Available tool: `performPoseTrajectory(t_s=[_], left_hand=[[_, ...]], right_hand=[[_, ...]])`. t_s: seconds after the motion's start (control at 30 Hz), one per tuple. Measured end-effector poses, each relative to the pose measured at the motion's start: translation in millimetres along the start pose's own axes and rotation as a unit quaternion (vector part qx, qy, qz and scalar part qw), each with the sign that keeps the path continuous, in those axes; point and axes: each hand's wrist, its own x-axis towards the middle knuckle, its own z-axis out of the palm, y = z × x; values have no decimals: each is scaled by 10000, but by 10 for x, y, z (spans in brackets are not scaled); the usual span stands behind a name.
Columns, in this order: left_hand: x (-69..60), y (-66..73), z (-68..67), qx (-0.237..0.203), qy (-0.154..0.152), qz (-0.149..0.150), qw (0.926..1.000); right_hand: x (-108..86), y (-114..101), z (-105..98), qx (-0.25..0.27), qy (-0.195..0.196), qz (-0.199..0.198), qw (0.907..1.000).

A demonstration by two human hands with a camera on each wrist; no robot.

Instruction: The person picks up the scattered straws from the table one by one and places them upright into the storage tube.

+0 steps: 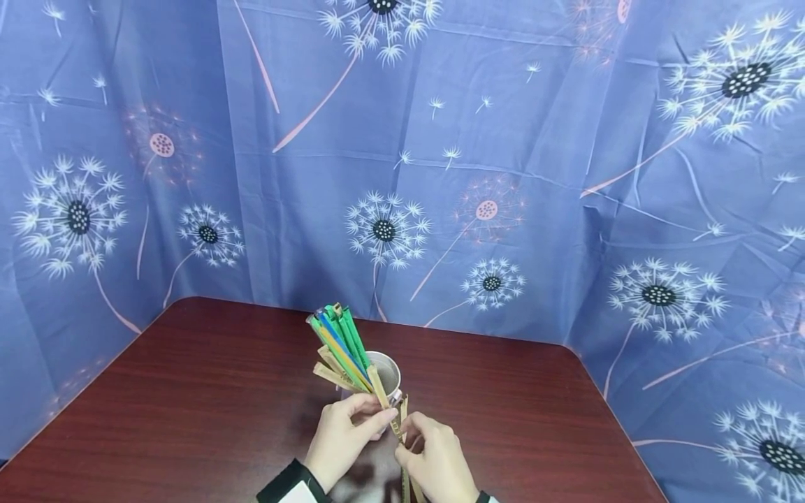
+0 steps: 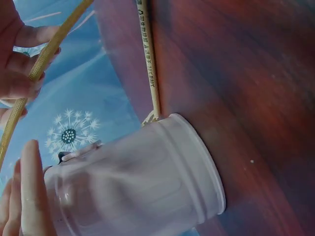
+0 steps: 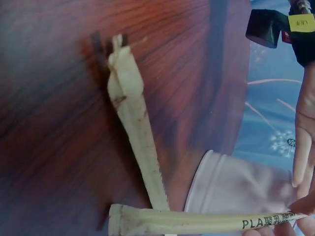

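Observation:
In the head view my left hand and right hand meet in front of a small pale bucket. Between them slants a tan paper-wrapped straw; left thumb and fingers pinch it midway, and right fingertips hold it lower down. Printed "PLA" lettering shows on a tan straw in the right wrist view. A bundle of green, blue, yellow and tan straws leans out of the bucket. The left wrist view shows the bucket's side near my left thumb; the other hand grips the tan straw above.
Another tan straw, crumpled at one end, lies on the dark red-brown wooden table. A further printed tan straw rests beyond the bucket in the left wrist view. Blue cloth with dandelion patterns encloses the table's back and sides.

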Motion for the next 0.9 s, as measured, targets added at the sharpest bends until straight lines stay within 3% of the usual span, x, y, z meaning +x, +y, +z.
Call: performPoseTrajectory(t_s=[0.23, 0.3, 0.4, 0.53, 0.67, 0.9], left_hand=[[-12, 47, 3, -344, 125, -154, 9992], [-18, 68, 9, -429, 336, -145, 9984], [-17, 108, 8, -480, 885, 104, 9949], [10, 148, -24, -490, 1618, 570, 9840], [35, 168, -59, -724, 2090, 812, 9718], [62, 204, -89, -1153, 2400, 1277, 9554]], right_hand=[[-4, -23, 19, 32, 96, -232, 9997], [-2, -23, 22, 4, 52, -198, 9998], [-3, 4, 22, -202, -116, -70, 9997], [-16, 99, 32, -484, -406, 82, 9980], [-13, 199, 59, -558, -744, 236, 9954], [-39, 347, 115, -934, -1374, 168, 9860]])
